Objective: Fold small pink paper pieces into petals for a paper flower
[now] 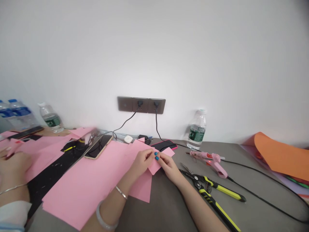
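My left hand (142, 161) and my right hand (169, 166) meet over a small piece of pink paper (156, 165) on the grey table (169, 206). Both hands pinch it with closed fingers; the nails are painted blue. Under and left of my left hand lies a big pink sheet (91, 183). My left wrist wears a thin bracelet and a pale bangle.
Right of my hands lie yellow-handled pliers (212, 191) and a pink glue gun (212, 160) with its black cord. A phone (98, 147), water bottles (197, 130), orange paper (280, 154) and a wall socket (141, 105) are around. Another person's hand (12, 167) works at far left.
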`<action>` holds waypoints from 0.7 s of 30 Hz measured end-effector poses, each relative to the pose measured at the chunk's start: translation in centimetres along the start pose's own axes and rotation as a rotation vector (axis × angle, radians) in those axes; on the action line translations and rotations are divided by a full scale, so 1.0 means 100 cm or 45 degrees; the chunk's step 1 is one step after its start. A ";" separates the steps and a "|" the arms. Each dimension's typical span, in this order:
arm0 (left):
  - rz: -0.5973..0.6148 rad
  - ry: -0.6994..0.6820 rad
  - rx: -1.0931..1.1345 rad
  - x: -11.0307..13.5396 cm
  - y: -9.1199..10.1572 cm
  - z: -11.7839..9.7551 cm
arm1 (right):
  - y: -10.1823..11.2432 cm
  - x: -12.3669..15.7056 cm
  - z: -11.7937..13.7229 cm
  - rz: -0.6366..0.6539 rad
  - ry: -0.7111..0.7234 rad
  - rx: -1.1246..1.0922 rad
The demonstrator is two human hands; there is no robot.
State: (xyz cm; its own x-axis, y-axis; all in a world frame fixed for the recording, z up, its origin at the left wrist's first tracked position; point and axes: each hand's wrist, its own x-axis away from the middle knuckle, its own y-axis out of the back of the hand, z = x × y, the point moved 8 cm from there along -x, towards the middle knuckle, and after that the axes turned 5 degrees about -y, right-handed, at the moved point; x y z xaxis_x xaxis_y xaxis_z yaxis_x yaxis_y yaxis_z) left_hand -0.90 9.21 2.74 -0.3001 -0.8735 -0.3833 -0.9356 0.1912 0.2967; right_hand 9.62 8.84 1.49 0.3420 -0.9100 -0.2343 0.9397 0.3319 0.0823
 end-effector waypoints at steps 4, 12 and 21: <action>0.027 0.054 0.012 -0.001 0.001 0.001 | 0.011 0.000 0.000 -0.125 0.013 -0.044; 0.224 0.008 0.098 0.002 -0.012 -0.011 | 0.010 0.000 -0.008 -0.039 -0.120 -0.033; 0.155 0.061 0.072 0.001 -0.009 0.000 | 0.015 0.000 -0.001 -0.195 0.010 0.036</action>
State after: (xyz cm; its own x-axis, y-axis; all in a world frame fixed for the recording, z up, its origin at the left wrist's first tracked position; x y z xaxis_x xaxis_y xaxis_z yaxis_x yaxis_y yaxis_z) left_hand -0.12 9.02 2.43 -0.4044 -0.8624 -0.3045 -0.9020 0.3210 0.2886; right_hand 11.00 9.33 1.55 0.1949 -0.9474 -0.2539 0.9806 0.1824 0.0722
